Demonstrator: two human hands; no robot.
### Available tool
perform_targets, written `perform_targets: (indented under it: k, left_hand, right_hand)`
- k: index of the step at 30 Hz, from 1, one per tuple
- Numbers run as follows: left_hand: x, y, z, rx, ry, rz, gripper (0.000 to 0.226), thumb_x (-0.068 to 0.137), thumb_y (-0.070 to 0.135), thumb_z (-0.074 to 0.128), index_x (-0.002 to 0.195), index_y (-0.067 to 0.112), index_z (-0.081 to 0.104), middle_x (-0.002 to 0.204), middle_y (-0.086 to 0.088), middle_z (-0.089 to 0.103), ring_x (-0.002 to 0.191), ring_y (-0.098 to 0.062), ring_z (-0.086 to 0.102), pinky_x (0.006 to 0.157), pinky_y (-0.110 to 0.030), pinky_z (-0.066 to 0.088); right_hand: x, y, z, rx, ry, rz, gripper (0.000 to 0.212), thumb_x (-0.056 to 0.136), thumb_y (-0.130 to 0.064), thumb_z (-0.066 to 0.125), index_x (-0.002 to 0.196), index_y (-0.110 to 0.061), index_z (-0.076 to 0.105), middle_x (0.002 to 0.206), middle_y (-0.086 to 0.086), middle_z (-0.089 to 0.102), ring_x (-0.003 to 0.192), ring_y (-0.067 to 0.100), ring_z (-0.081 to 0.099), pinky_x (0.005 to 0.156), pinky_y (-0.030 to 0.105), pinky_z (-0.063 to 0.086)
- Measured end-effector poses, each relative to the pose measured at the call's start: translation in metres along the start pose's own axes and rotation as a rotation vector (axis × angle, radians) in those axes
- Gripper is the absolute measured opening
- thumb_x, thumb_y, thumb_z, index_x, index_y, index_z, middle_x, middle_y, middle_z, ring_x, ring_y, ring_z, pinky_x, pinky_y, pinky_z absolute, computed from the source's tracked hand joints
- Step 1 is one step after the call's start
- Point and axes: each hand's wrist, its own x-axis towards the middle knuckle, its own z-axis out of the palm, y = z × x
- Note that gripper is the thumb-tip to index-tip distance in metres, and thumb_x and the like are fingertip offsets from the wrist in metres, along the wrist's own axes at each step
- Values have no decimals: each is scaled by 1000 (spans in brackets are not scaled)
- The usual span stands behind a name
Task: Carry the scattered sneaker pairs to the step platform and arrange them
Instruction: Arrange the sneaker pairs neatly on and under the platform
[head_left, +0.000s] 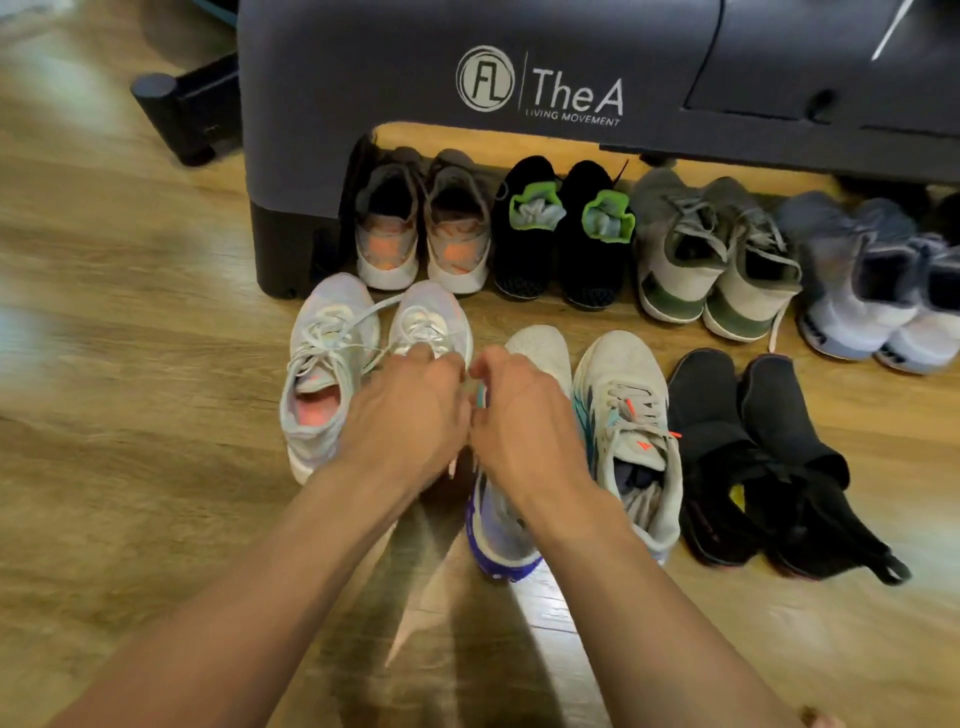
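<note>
The dark grey step platform (363, 78) stands at the back on the wood floor. In front of me lies a white pair with pink lining (322, 374); my left hand (410, 415) covers its right shoe (431, 317), fingers curled into the laces. Beside it is a grey pair with teal stripes (628, 415). My right hand (519, 415) grips that pair's left shoe (540, 348) near its tongue, and its purple sole (498, 540) shows below my wrist. Both hands nearly touch.
Along the platform's foot stand a grey-orange pair (421, 234), a black pair with green lining (561, 234), a grey pair with green heels (717, 260) and a pale blue pair (872, 291). Black high-tops (727, 441) lie at the right. A black base (187, 109) sits at the back left.
</note>
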Motion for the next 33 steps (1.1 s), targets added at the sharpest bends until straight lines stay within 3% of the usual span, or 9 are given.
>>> perform_targets:
  k: [4, 7, 10, 12, 14, 17, 22, 33]
  left_hand:
    - [8, 33, 18, -62, -225, 79, 48, 89, 40, 57, 132, 21, 46, 125, -10, 50, 116, -32, 51, 95, -41, 44]
    - [22, 48, 26, 33, -453, 117, 64, 85, 32, 60, 142, 19, 33, 131, -15, 43, 124, -35, 45, 100, -42, 43]
    - [26, 54, 31, 111, -589, 115, 73, 82, 19, 61, 145, 22, 24, 131, -16, 40, 122, -38, 46, 97, -43, 45]
    - [23, 56, 36, 158, -568, 110, 73, 83, 11, 59, 145, 22, 22, 128, -18, 41, 117, -40, 50, 93, -44, 47]
    - [19, 57, 42, 209, -476, 126, 73, 84, 3, 54, 146, 21, 20, 126, -19, 44, 111, -41, 54, 88, -45, 47]
    - [19, 56, 49, 298, -356, 162, 77, 86, -1, 49, 151, 16, 11, 129, -20, 45, 108, -40, 57, 82, -43, 47]
    - [27, 51, 51, 327, -226, 127, 77, 86, -5, 46, 152, 9, 7, 132, -22, 44, 103, -40, 60, 78, -42, 46]
    - [52, 44, 51, 256, -198, 116, 75, 88, -4, 45, 151, 13, 9, 132, -24, 41, 104, -44, 56, 78, -44, 44]
  right_hand:
    - [-1, 53, -39, -154, 80, 300, 41, 83, -9, 59, 121, -24, 51, 122, 4, 56, 113, 30, 51, 86, 44, 41]
    - [0, 83, -54, -219, -83, 532, 48, 87, -17, 61, 131, -26, 45, 132, 6, 45, 122, 34, 43, 92, 53, 38]
    - [-7, 107, -52, -191, -261, 614, 51, 89, -21, 57, 136, -25, 38, 137, 8, 37, 124, 37, 40, 98, 54, 41]
    - [-17, 118, -45, -179, -272, 584, 57, 87, -14, 54, 139, -29, 32, 137, 8, 36, 119, 38, 46, 92, 48, 46]
    - [-25, 123, -37, -190, -178, 542, 62, 87, -10, 51, 141, -33, 29, 137, 7, 37, 110, 36, 53, 82, 43, 47]
    - [-29, 126, -29, -263, -26, 475, 61, 91, -6, 42, 143, -35, 32, 138, 6, 45, 106, 32, 58, 78, 40, 47]
    - [-28, 130, -30, -275, 119, 388, 56, 88, -1, 44, 133, -34, 49, 106, 7, 64, 90, 34, 61, 65, 36, 42]
    - [25, 128, -24, -245, 112, 350, 55, 87, 1, 46, 132, -31, 50, 107, 11, 61, 92, 36, 59, 63, 35, 37]
